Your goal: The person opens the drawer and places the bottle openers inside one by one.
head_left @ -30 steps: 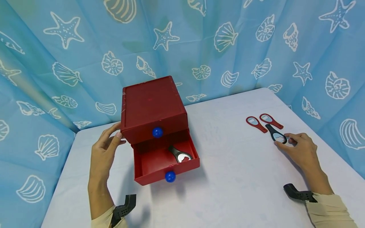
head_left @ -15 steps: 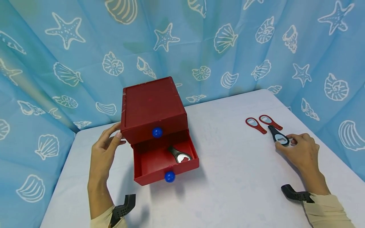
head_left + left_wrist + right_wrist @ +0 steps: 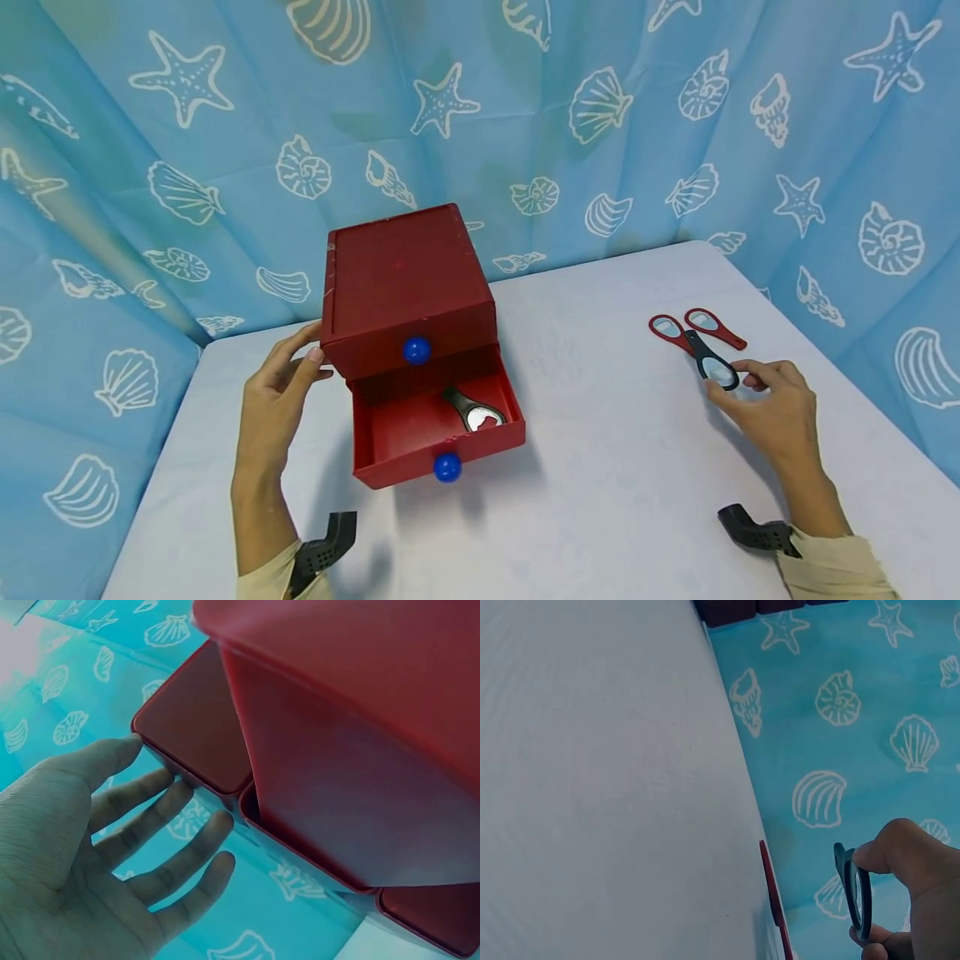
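Observation:
My right hand [image 3: 776, 412] pinches a black bottle opener [image 3: 702, 350] by its ring-shaped head, between thumb and fingers. In the right wrist view the opener [image 3: 865, 904] is seen nearly edge-on. Two red bottle openers, one on the left [image 3: 667, 327] and one on the right [image 3: 724, 333], lie on the table just beyond it. My left hand [image 3: 272, 408] rests with spread, extended fingers at the left side of a red drawer cabinet [image 3: 408, 279]; the left wrist view shows its thumb at the cabinet edge. The lower drawer [image 3: 397, 429] is pulled out, with another black bottle opener [image 3: 474, 408] inside.
Blue knobs mark the cabinet's upper drawer [image 3: 416, 350] and lower drawer. The white tablecloth [image 3: 600, 467] stretches between the cabinet and the openers. A blue curtain [image 3: 525, 125] with shell and starfish prints hangs behind and at the sides.
My right hand has lifted the black bottle opener slightly and shifted it left, so it now overlaps the left red opener in the head view. My left hand and the cabinet stay put.

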`<state>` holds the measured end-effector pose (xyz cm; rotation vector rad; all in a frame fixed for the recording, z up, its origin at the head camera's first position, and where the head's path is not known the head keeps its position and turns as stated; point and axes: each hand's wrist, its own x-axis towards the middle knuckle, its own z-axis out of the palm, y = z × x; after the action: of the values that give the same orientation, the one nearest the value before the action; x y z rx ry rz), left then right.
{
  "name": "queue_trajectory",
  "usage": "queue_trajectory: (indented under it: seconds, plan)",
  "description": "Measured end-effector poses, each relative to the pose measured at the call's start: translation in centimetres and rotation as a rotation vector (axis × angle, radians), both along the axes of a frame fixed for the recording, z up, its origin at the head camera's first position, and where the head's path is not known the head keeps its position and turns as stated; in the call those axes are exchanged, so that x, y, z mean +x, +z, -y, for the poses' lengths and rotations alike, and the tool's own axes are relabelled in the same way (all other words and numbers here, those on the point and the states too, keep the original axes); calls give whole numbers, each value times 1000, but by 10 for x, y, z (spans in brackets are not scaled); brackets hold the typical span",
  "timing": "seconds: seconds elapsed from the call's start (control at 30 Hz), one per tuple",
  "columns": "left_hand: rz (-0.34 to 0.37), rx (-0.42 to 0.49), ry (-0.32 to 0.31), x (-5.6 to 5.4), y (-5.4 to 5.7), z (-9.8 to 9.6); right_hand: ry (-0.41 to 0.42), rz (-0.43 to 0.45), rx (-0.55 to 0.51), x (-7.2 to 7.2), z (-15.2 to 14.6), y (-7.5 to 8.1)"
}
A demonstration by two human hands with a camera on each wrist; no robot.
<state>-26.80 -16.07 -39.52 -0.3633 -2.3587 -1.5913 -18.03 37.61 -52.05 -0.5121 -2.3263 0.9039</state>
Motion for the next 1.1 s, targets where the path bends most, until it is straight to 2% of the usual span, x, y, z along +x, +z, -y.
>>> queue_trajectory:
  seconds: [0.37,0.6,0.87,1.1]
  plan:
    - [-6,-6,22,2,0,3,35,-57,-35,0,18,6]
    - [2,0,20,3,0,6,88,-124,-4,-3,36,11]
    - [-11,15,-13,0,-2,3,110,-93,-37,1,55,12]
    - [-26,16,-10,-2,-2,0,150,-143,-51,1,70,12]
